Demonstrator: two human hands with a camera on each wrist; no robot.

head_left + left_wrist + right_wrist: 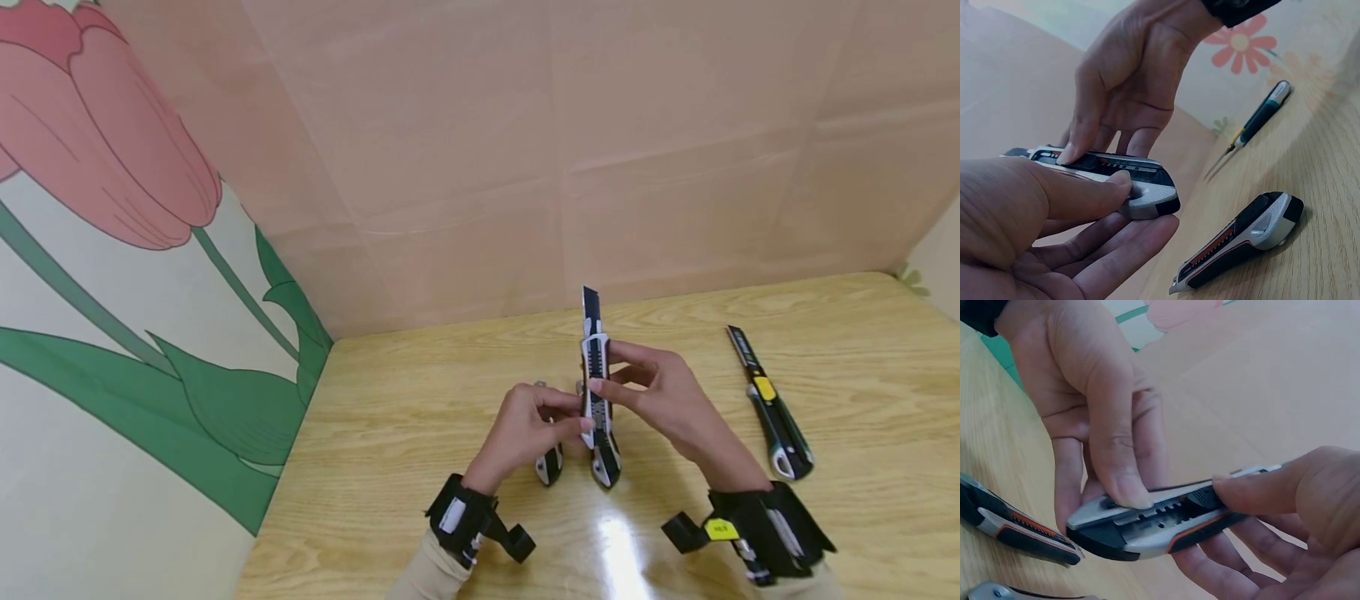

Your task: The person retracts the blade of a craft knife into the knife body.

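Both hands hold a silver and black utility knife above the table, its blade extended and pointing away from me. My left hand pinches the rear end, thumb on top, fingers beneath. My right hand grips it nearer the blade. In the right wrist view the right thumb presses on the black slider. On the wood below lie a second utility knife, by the left hand, and a third, partly hidden behind the held one.
A green and black utility knife with a yellow slider lies to the right on the wooden table. Behind the table stands a pinkish covered wall. A tulip-patterned wall borders the left side.
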